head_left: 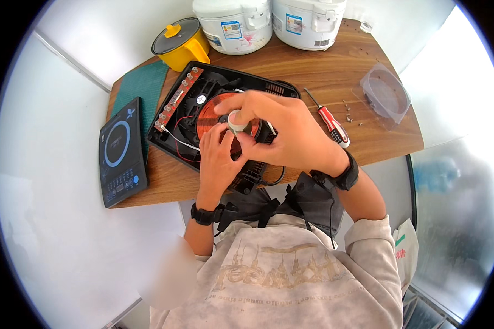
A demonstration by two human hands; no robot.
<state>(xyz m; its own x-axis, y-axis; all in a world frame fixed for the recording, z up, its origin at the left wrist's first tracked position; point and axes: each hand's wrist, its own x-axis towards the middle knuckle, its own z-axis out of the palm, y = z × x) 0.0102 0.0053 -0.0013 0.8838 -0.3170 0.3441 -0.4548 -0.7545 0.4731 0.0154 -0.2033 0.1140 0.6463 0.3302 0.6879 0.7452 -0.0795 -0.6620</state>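
Note:
An induction cooker base [173, 123] lies opened on the table, its round copper coil [207, 114] and a red-orange strip board [177, 100] exposed. Over the coil, my right hand [282, 129] pinches a small whitish round piece [236, 119] between thumb and forefinger. My left hand [218, 159] reaches in from below with its fingers stretched out and the thumb apart. Its fingertips are close beside the whitish piece; whether they touch it is hard to make out. My hands hide the right part of the coil.
A black glass cooker top [121, 153] leans at the left on a green mat [140, 88]. Behind stand a yellow pot [184, 52] and two white rice cookers [233, 27]. A red-white screwdriver [332, 123], several loose screws [348, 117] and a clear plastic tub [387, 96] lie right.

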